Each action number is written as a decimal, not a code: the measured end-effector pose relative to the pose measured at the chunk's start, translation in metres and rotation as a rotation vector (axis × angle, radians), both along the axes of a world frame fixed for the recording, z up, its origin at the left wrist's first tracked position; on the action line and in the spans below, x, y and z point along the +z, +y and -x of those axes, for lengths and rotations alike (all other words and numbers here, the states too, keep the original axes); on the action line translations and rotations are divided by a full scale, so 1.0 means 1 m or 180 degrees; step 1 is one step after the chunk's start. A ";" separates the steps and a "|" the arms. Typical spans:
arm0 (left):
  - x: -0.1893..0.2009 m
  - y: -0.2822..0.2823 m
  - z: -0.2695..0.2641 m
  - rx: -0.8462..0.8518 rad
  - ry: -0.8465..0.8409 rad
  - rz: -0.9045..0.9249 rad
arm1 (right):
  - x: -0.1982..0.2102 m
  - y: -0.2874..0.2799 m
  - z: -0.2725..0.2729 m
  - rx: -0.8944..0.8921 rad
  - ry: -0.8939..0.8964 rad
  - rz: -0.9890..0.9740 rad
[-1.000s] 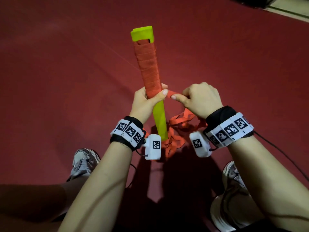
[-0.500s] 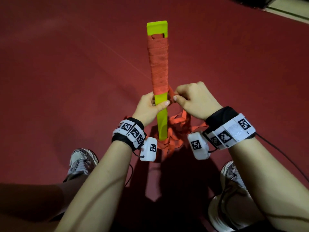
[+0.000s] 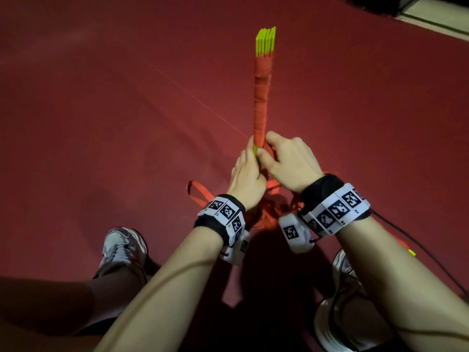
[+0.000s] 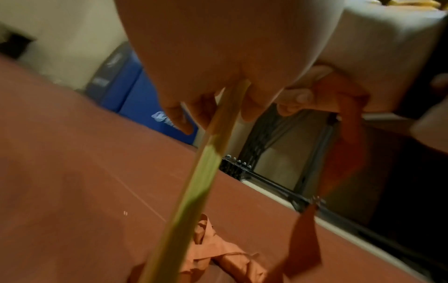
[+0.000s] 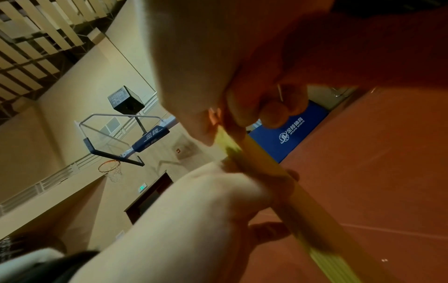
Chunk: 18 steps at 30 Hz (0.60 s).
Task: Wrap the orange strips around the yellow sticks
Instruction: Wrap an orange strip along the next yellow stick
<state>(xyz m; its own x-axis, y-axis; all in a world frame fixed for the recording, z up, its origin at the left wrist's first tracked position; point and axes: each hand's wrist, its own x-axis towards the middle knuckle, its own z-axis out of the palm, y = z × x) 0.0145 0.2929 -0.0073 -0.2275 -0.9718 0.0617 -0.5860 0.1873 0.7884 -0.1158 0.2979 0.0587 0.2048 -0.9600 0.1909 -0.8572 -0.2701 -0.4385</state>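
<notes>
Both hands' fingers curl round the yellow sticks (image 3: 265,39) (edge-on); right hand (image 3: 291,162) pinches strip (image 4: 344,99).

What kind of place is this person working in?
Most likely an indoor sports hall: a basketball hoop with a backboard hangs by the wall, blue wall padding carries a sports logo, and the floor is red court surfacing.

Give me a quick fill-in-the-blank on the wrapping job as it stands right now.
1. The strip wound round the sticks is ____ in colour.
2. The bare far tip of the sticks is ____.
3. The left hand grips the sticks ____ the wrapped part.
4. Loose strip lies on the ____ floor.

Missing words: orange; yellow; below; red
</notes>
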 end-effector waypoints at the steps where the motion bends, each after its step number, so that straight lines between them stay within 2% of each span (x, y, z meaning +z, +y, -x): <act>1: 0.000 0.000 0.002 -0.0070 -0.0173 0.0014 | 0.000 0.000 0.003 -0.0060 0.0018 0.0014; 3: 0.001 0.001 0.003 -0.0201 -0.0286 0.0102 | 0.001 0.000 0.007 -0.0158 0.0026 0.0072; 5: 0.002 0.000 0.001 -0.0299 -0.0161 0.0169 | 0.002 0.000 0.009 -0.0255 -0.0051 0.0128; 8: 0.002 -0.009 -0.007 -0.0349 0.0199 0.0067 | 0.004 -0.003 0.013 -0.0206 -0.0106 0.0109; 12: 0.004 -0.020 -0.024 -0.0180 0.1013 -0.0298 | 0.008 -0.005 0.019 -0.0120 -0.0109 0.0013; 18: 0.003 -0.023 -0.025 0.0042 0.1419 -0.0538 | 0.007 -0.008 0.015 -0.0150 -0.0177 0.0178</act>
<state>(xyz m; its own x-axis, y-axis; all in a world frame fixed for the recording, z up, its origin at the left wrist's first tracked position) 0.0392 0.2701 -0.0044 -0.2025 -0.9792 -0.0088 -0.1851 0.0295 0.9823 -0.1311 0.2904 0.0653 0.1473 -0.9558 0.2544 -0.8443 -0.2555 -0.4711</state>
